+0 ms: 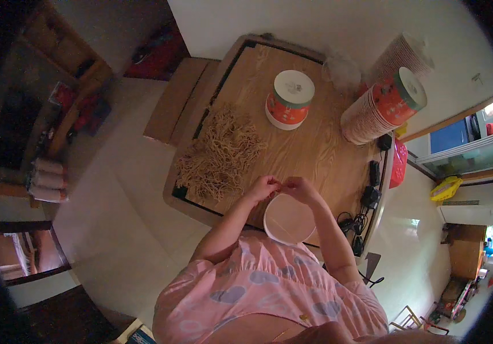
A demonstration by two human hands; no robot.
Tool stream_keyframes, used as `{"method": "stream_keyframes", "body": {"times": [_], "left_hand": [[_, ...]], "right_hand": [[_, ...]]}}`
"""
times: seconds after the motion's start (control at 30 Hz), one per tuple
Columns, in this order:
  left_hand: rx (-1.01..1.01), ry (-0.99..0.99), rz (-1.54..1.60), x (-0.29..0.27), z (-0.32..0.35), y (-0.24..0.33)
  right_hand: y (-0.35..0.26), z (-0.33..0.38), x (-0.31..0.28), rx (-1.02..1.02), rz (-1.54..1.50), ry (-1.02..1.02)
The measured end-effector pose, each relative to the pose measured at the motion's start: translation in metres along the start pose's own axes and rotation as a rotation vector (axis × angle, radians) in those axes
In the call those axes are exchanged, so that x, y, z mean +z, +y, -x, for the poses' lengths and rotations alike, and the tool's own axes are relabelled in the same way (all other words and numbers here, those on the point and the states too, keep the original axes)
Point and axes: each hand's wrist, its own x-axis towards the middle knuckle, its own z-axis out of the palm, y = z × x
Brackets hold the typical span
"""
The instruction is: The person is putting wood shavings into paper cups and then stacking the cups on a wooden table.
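At the table's (329, 166) six o'clock, left hand (265, 187) and right hand (300, 188) bunch fingers, opening and hold unclear. Nine o'clock's cord heap (219, 153) seems unfinished.

On my feed, the strands (221, 152) are tan, the counter (309, 155) brown wood-grain. I see a whitish bucket (295, 215) and an orange-red tub (286, 109) banded green and white; the garment (258, 286) is pink with grey blotches.

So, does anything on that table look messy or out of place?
Two untidy spots: black cables bunched loosely along the right edge of the table, and tan strands heaped in a tangle, unlike the stacked tubs. Nothing looks clearly spilled.
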Motion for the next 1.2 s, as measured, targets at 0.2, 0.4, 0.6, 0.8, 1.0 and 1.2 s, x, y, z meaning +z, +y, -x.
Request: {"method": "stream_keyframes", "body": {"times": [0.2,0.4,0.6,0.8,1.0,1.2], "left_hand": [[-0.039,-0.006,0.087,-0.003,0.000,-0.007],[0.000,0.004,0.052,0.000,0.001,-0.006],[-0.005,-0.021,0.045,0.001,0.001,-0.004],[0.006,-0.016,0.066,0.001,-0.002,-0.013],[0.003,-0.008,0.024,0.002,0.000,-0.010],[-0.009,-0.011,0.057,0.003,-0.002,-0.011]], "right_hand": [[0.009,-0.005,0.003,-0.068,-0.081,0.026],[0.019,-0.005,0.002,-0.018,-0.149,0.062],[0.014,0.000,0.001,-0.017,-0.114,0.099],[-0.005,0.006,-0.001,-0.049,-0.073,0.104],[-0.006,0.008,-0.003,-0.022,-0.046,0.082],[0.020,0.000,-0.002,-0.015,-0.002,0.106]]}}
